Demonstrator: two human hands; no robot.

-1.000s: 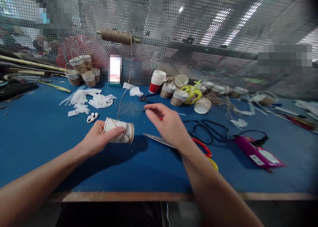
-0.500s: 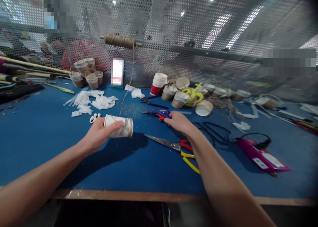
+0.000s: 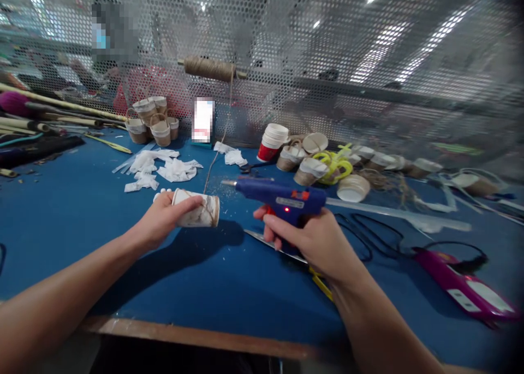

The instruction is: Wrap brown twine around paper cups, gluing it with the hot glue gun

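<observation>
fingers of the left hand (image 3: pixel 160 217) close firmly around a white cup (image 3: pixel 198 219), tipped on its side above a blue counter (image 3: pixel 229 303), brown twine (image 3: pixel 216 212) ringing one end. the fingers of the right hand (image 3: pixel 317 235) wrap the handle of a blue glue gun (image 3: pixel 272 194), its red light (image 3: pixel 286 209) glowing, its nozzle (image 3: pixel 230 183) near the cup but apart from it. scissors (image 3: pixel 258 237) lie beneath the gun, partly hidden. crumpled white strips (image 3: pixel 180 170) and a cluster of small baskets (image 3: pixel 161 134) sit farther back, toward a mesh screen (image 3: pixel 262 101) and a twine spool (image 3: pixel 209 69).
</observation>
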